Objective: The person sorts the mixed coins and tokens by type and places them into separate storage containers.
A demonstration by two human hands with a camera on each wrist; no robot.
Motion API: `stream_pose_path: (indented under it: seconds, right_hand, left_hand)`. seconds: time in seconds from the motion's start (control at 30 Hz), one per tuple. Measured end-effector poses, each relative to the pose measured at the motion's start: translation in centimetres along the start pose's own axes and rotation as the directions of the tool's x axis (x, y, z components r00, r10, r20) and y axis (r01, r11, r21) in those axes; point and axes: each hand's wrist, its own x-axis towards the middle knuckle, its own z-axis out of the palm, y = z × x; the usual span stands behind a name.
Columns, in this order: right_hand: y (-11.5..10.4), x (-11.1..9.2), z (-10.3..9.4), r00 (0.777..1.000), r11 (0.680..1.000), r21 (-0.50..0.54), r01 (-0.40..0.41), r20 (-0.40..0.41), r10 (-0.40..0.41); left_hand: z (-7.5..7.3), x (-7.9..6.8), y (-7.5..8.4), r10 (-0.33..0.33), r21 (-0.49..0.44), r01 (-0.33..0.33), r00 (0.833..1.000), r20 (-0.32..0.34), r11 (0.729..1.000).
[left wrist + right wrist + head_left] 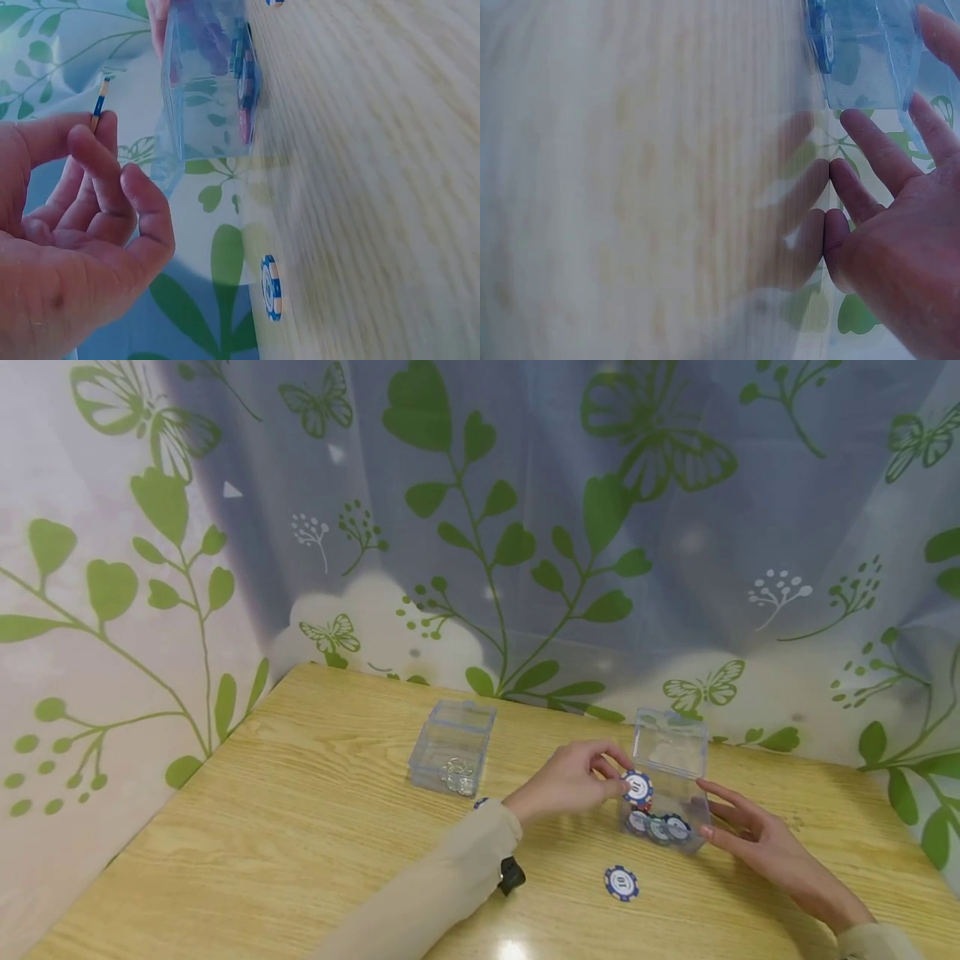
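Note:
My left hand (573, 779) pinches a blue-and-white poker chip (637, 787) marked 10 between thumb and fingertips, at the left side of a clear plastic box (693, 802). Edge-on, the same chip (99, 105) shows in the left wrist view. Several more poker chips (659, 829) lie inside the box, a red one among them, and its lid (670, 743) is tipped back. My right hand (765, 839) rests its extended fingers against the box's right side. In the right wrist view, the right hand (900, 187) has its fingers spread beside the box.
Another poker chip (622, 883) lies on the wooden table (300, 827) in front of the box. One more chip (481, 803) peeks out behind my left wrist. A second lidded clear box (427, 762) holding clear round pieces (457, 774) stands to the left. A patterned curtain (540, 543) hangs behind.

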Motion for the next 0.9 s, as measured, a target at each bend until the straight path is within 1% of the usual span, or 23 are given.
stream_pose_path:
  seconds: [0.1, 0.23, 0.37, 0.47, 0.67, 0.77, 0.9]
  right_hand:
    - [0.0, 0.0, 0.0, 1.000, 1.000, 0.009, -0.010, 0.007, 0.010]
    - [0.0, 0.0, 0.0, 1.000, 1.000, 0.020, -0.016, 0.018, 0.015]
    - [-0.1, 0.0, -0.2, 0.999, 0.999, 0.033, -0.028, 0.032, 0.027]
    - [-0.3, 0.0, -0.2, 0.999, 0.998, 0.042, -0.037, 0.040, 0.035]
    - [-0.2, 0.0, -0.2, 0.999, 0.999, 0.036, -0.036, 0.041, 0.035]
    - [-0.2, 0.0, -0.3, 0.999, 0.999, 0.037, -0.039, 0.039, 0.038]
    - [-0.2, 0.0, -0.4, 0.999, 0.998, 0.044, -0.036, 0.039, 0.034]
  left_hand:
    - [0.3, 0.5, 0.3, -0.014, 0.010, 0.014, 0.999, -0.035, 1.000]
    - [0.6, 1.1, 0.7, -0.033, 0.016, 0.033, 0.998, -0.053, 0.999]
    - [1.1, 1.7, 1.0, -0.059, 0.004, 0.059, 0.997, -0.056, 0.998]
    - [1.6, 2.1, 1.0, -0.074, -0.005, 0.074, 0.996, -0.058, 0.997]
    - [2.7, 3.1, 0.7, -0.076, 0.036, 0.079, 0.995, -0.069, 0.996]
    - [3.1, 3.2, 0.7, -0.075, 0.048, 0.078, 0.995, -0.065, 0.996]
    - [3.5, 3.2, 0.6, -0.081, 0.042, 0.083, 0.995, -0.051, 0.996]
